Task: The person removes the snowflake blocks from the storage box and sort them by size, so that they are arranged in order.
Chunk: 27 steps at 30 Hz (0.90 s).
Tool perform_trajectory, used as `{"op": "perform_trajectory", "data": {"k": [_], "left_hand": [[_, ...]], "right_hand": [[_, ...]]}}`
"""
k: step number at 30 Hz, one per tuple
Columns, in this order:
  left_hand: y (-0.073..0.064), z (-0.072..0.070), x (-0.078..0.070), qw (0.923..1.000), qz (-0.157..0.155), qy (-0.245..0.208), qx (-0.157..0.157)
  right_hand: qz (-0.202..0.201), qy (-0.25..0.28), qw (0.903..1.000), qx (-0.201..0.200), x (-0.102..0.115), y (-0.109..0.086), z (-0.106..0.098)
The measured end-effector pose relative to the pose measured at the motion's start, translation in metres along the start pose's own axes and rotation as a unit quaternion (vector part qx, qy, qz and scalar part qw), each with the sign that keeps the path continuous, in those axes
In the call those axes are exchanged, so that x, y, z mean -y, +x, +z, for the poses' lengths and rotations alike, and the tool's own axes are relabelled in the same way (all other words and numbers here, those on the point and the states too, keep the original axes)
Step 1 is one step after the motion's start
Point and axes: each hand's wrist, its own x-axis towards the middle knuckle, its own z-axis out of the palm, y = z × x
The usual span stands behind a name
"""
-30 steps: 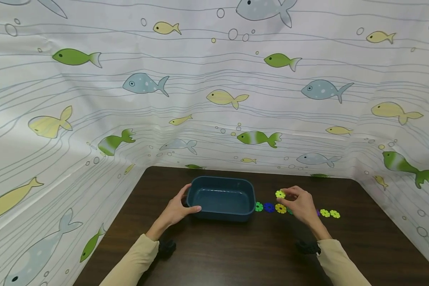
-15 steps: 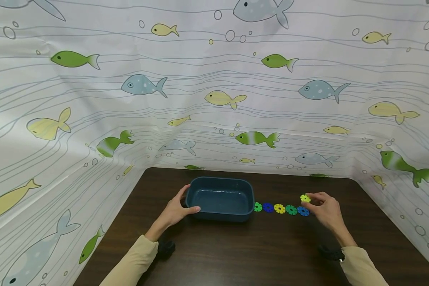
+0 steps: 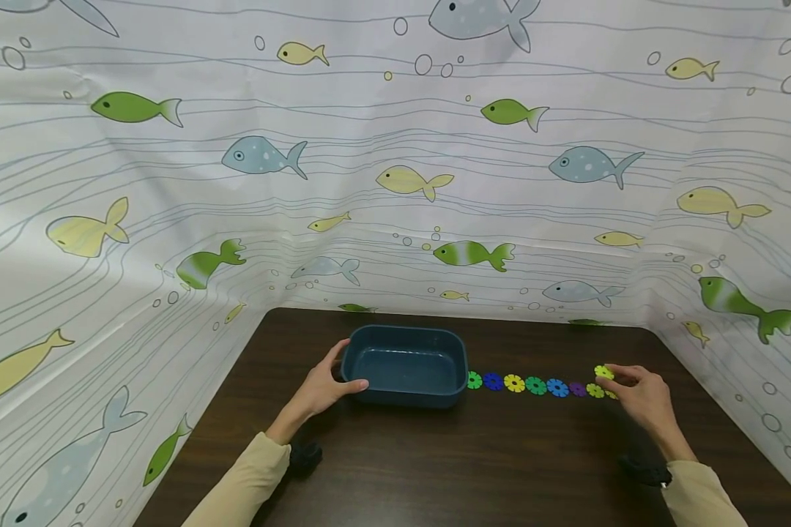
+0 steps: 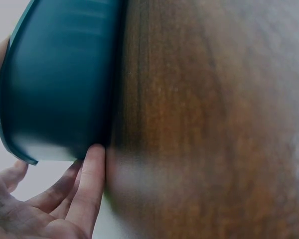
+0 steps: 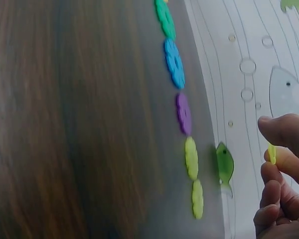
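My left hand grips the left end of a dark blue plastic box, thumb along the front and fingers at the side. Nothing lies inside the box in the head view. In the left wrist view, fingertips touch the bottom edge of its wall. Between thumb and fingers, my right hand pinches a yellow-green flower-shaped disc, held above the right end of a row of similar discs. A yellow-green disc in the row lies just below; the last one is partly hidden by the hand.
From the box rightward runs the row: green, dark blue, yellow, teal green, blue and purple discs on the brown table. A fish-patterned sheet stands around the back and sides.
Holding the yellow-green disc, my right hand has moved right along the row from above the yellow disc to the far end. The left hand and box stay in place.
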Motion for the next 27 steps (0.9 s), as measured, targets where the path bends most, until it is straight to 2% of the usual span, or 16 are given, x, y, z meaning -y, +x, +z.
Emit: {"op": "perform_trajectory", "data": {"k": [11, 18, 27], "left_hand": [[0.001, 0.0, 0.001, 1.0, 0.0, -0.001, -0.001], [0.001, 0.0, 0.001, 1.0, -0.001, -0.004, 0.001], [0.002, 0.001, 0.0, 1.0, -0.003, -0.003, 0.001]], "right_hand": [[0.044, -0.017, 0.9982, 0.036, -0.032, 0.006, -0.015], [0.044, -0.044, 0.9952, 0.076, -0.048, 0.01, -0.021], [0.068, -0.041, 0.9895, 0.12, -0.063, 0.006, -0.019]]}}
